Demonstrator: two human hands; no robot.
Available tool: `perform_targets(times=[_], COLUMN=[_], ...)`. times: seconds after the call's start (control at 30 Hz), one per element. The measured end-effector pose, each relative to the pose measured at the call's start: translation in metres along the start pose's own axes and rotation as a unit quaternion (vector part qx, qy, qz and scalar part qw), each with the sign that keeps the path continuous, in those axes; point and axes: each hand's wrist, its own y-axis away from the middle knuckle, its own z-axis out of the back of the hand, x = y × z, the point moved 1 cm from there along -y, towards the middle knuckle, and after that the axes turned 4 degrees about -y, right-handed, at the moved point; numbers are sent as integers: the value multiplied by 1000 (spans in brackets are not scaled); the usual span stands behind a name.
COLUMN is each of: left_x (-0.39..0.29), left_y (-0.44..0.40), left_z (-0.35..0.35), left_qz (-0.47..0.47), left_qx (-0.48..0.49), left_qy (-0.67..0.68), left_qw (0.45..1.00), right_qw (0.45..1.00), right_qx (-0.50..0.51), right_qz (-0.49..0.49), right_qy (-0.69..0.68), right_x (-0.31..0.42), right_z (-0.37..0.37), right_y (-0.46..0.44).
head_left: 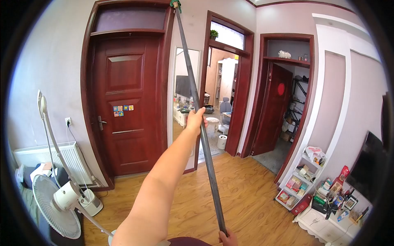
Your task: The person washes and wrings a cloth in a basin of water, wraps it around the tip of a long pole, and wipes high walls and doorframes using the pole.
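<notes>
A long dark pole (210,164) runs from the bottom of the view up to the top, slanting slightly left. Around its middle wraps my left hand (197,119), with that arm stretched out in front of me. Near the bottom edge my right hand (228,238) grips the pole's lower end, partly cut off by the frame. A green cloth (176,5) covers the far tip, high up by the top right corner of the closed red door's frame (169,24). Whether the cloth touches the frame or wall, I cannot tell.
A tall mirror (176,119) hangs behind the pole. Two open doorways stand to the right, one with a red door (273,110) ajar. A white fan (57,205) is at lower left. At right are a loaded shelf (296,182), a cluttered white cabinet (318,221) and a TV (367,168).
</notes>
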Motion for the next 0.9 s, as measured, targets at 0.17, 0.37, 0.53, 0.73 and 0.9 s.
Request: perform_targets(times=[0.17,0.37,0.53,0.73,0.9], left_x=[30,55,155,198,210], left_y=[-42,28,101,162,149], left_z=[14,22,40,26,7], left_qz=[-200,-129,-78,-26,-47], left_qx=[-155,-123,-105,-109,-65], left_qy=[-339,-256,-223,-220,-178], left_qw=[906,950,966,969,981], right_qw=[996,980,985,990,993], right_qx=[-18,-14,-9,-12,-17], right_qz=[38,122,44,-11,-21], right_qy=[79,158,169,137,118], right_x=[1,-79,-111,-114,-112], right_z=[-11,2,23,56,72], right_y=[-11,2,42,64,54])
